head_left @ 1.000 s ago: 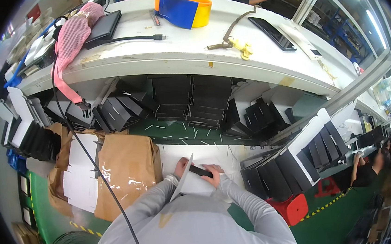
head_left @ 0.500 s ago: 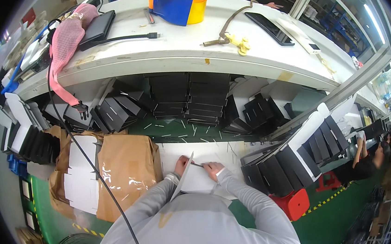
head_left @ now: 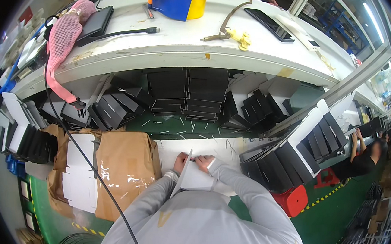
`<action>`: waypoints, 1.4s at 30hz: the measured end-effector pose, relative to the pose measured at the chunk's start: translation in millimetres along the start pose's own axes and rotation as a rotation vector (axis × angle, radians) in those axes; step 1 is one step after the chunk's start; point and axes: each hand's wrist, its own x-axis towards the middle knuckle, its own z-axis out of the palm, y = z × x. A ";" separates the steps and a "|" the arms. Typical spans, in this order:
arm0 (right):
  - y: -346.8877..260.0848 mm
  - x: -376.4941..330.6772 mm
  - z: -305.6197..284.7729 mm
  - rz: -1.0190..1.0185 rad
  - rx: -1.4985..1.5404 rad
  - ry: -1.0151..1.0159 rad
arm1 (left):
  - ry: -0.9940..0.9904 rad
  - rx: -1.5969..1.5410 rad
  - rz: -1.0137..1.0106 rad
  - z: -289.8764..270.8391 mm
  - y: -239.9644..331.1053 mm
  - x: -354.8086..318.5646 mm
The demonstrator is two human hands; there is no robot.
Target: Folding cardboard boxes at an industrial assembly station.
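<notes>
My left hand [head_left: 179,162] and my right hand [head_left: 204,162] both grip a flat white card sheet [head_left: 193,177], a box blank, held close to my chest over a white work surface [head_left: 207,146]. One flap of the sheet stands up between the hands. Grey sleeves cover both forearms. What lies under the sheet is hidden.
Stacks of folded black boxes [head_left: 188,92] fill the shelf ahead and stand in rows at my right [head_left: 291,153]. A brown paper bundle with white blanks [head_left: 116,168] lies at my left. The upper shelf carries a blue and yellow tape roll [head_left: 176,0], a cable, a phone. Another person [head_left: 364,158] works far right.
The dark piece seen between my hands a second ago is out of sight; the white sheet has been raised and folded, and my hands have closed in on its top edge.
</notes>
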 end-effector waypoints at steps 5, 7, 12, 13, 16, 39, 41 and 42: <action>-20.2 38.2 5.5 0.175 -0.028 -0.212 | 0.009 0.066 0.044 -2.2 -10.5 0.7; -24.8 43.7 0.9 0.221 -0.023 -0.170 | -0.002 0.018 -0.035 -4.2 -16.4 -1.4; -22.9 37.3 11.2 0.259 -0.019 -0.163 | 0.057 -0.052 -0.042 0.1 10.1 -1.8; -22.8 36.9 10.1 0.263 0.008 -0.190 | 0.055 -0.052 -0.045 -0.4 8.8 -2.8; -10.4 25.0 16.6 0.210 0.072 -0.225 | 0.003 0.042 0.035 -2.8 3.7 4.1; -39.5 4.8 -348.6 0.649 -0.118 0.042 | 0.231 -0.559 -0.397 -26.2 6.5 19.1; -40.4 -20.8 -390.8 0.739 0.046 0.301 | 0.221 -0.604 -0.470 -26.5 6.7 23.8; -45.3 -29.7 -412.3 0.874 0.144 0.339 | 0.168 -0.578 -0.480 -30.6 5.8 26.2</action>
